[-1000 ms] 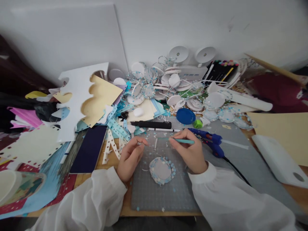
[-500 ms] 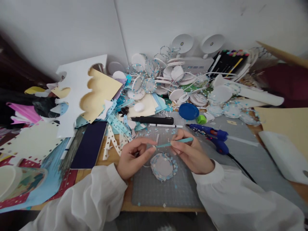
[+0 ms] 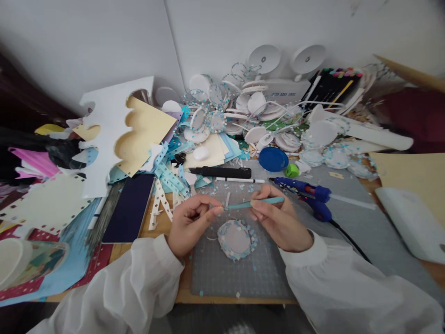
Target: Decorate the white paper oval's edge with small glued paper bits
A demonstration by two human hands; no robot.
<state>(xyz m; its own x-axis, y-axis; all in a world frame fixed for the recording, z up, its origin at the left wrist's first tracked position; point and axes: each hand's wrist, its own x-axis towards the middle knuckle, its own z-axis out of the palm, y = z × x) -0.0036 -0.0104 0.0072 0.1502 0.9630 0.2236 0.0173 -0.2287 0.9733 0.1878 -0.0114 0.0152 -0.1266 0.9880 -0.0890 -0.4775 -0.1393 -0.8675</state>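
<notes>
My right hand point(image 3: 278, 215) pinches a pair of teal tweezers point(image 3: 267, 201) between thumb and fingers, their thin tip pointing left. The thumb and forefinger of my left hand point(image 3: 194, 222) are pinched together at that tip; whatever lies between them is too small to make out. Below both hands, a round white disc point(image 3: 238, 239) edged with small blue and white paper pieces lies flat on the grey cutting mat point(image 3: 239, 280). A thin white strip point(image 3: 227, 198) lies on the mat just behind the tweezers' tip.
A blue glue gun point(image 3: 306, 190) lies right of my right hand, its black cord running toward me. Behind my hands are a black pen point(image 3: 222, 172) and a blue lid point(image 3: 273, 159). A dark notebook point(image 3: 128, 208) and patterned paper strips point(image 3: 170, 181) lie on the left.
The tweezers and my right hand have shifted slightly right and up, and the tweezers lie a little flatter. My left hand has moved slightly up and left, still pinched.
</notes>
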